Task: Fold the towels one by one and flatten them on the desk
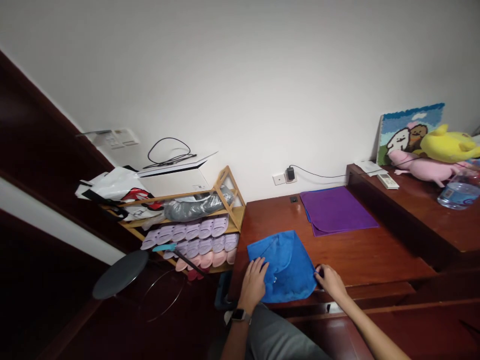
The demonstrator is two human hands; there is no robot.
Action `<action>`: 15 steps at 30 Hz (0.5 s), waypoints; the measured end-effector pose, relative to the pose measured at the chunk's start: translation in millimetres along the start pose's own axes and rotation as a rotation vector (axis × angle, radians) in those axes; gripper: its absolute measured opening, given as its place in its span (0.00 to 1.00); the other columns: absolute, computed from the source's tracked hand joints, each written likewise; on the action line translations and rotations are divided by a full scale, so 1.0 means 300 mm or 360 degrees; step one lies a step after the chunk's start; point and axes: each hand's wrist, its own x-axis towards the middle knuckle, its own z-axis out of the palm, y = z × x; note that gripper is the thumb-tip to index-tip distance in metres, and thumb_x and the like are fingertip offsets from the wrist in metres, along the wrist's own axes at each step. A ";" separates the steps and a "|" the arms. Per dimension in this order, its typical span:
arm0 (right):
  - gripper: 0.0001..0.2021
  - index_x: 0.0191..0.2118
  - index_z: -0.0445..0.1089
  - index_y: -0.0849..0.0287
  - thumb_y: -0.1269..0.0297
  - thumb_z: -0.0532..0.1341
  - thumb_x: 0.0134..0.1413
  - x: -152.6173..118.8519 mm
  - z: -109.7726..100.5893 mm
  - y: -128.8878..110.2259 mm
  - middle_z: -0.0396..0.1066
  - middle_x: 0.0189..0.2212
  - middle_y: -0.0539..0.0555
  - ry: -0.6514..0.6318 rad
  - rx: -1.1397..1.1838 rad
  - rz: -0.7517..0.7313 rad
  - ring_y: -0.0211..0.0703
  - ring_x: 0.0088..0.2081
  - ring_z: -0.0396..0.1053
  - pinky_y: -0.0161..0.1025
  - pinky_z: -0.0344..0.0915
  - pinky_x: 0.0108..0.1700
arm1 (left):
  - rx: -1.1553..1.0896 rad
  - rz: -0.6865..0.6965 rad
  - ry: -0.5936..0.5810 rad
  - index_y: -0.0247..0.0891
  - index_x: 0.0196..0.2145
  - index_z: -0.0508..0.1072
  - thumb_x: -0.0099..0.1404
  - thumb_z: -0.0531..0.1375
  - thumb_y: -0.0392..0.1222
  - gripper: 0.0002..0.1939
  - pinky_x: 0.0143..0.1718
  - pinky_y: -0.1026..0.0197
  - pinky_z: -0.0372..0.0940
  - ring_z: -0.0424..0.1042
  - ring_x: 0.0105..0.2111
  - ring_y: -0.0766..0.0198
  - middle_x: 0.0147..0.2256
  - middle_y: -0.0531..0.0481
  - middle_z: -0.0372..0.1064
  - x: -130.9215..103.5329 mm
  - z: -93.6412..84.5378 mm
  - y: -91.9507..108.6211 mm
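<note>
Front cloth (pixel 290 272) lies on the desk (pixel 268 215) near its front edge, back cloth (pixel 339 212) near its rear. Left of the desk: shoe rack (pixel 235 216), then stool (pixel 122 274). Behind: wall socket (pixel 278 179). Right: remote control (pixel 388 181), bottle (pixel 458 196).

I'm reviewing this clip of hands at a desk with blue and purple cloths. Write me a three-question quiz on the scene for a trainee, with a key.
1. True or false: The purple cloth lies on the desk, apart from the blue cloth.
2. Multiple choice: What does the left hand rest on?
A) the desk
B) the blue cloth
C) the purple cloth
3. Fill in the blank: The watch is worn on the ____ wrist.

Key: 1. true; 2. B; 3. left
</note>
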 end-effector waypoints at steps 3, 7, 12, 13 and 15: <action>0.14 0.29 0.70 0.51 0.47 0.58 0.55 0.031 -0.023 -0.037 0.77 0.26 0.53 -0.0095 0.0307 0.0051 0.53 0.30 0.77 0.47 0.73 0.35 | -0.0336 -0.0076 -0.0113 0.44 0.48 0.80 0.53 0.60 0.27 0.26 0.68 0.44 0.55 0.73 0.58 0.50 0.53 0.43 0.79 0.032 0.028 0.009; 0.21 0.34 0.72 0.54 0.40 0.57 0.57 0.082 -0.102 -0.057 0.75 0.24 0.52 -0.0067 0.0493 0.0125 0.47 0.26 0.74 0.42 0.72 0.32 | -0.0632 -0.0215 -0.0032 0.45 0.32 0.79 0.55 0.63 0.34 0.07 0.54 0.48 0.68 0.79 0.41 0.52 0.34 0.48 0.81 0.083 0.007 -0.023; 0.26 0.38 0.74 0.57 0.35 0.61 0.55 0.171 -0.348 -0.065 0.80 0.34 0.57 0.0279 0.0492 0.0146 0.47 0.35 0.76 0.41 0.72 0.39 | -0.1024 -0.0500 0.0439 0.42 0.39 0.76 0.64 0.59 0.54 0.15 0.43 0.53 0.71 0.79 0.39 0.54 0.37 0.46 0.80 0.144 -0.104 -0.132; 0.27 0.38 0.74 0.56 0.34 0.61 0.54 0.188 -0.411 -0.066 0.80 0.35 0.57 0.0349 0.0450 0.0133 0.47 0.35 0.76 0.41 0.72 0.39 | -0.1100 -0.0568 0.0562 0.41 0.39 0.75 0.64 0.59 0.57 0.18 0.43 0.53 0.71 0.79 0.39 0.54 0.36 0.46 0.79 0.157 -0.136 -0.156; 0.29 0.38 0.75 0.56 0.31 0.62 0.52 0.217 -0.539 -0.069 0.80 0.35 0.58 0.0477 0.0343 0.0107 0.48 0.34 0.76 0.42 0.71 0.38 | -0.1248 -0.0689 0.0792 0.40 0.40 0.75 0.61 0.60 0.61 0.21 0.41 0.53 0.72 0.78 0.36 0.54 0.34 0.47 0.78 0.179 -0.204 -0.199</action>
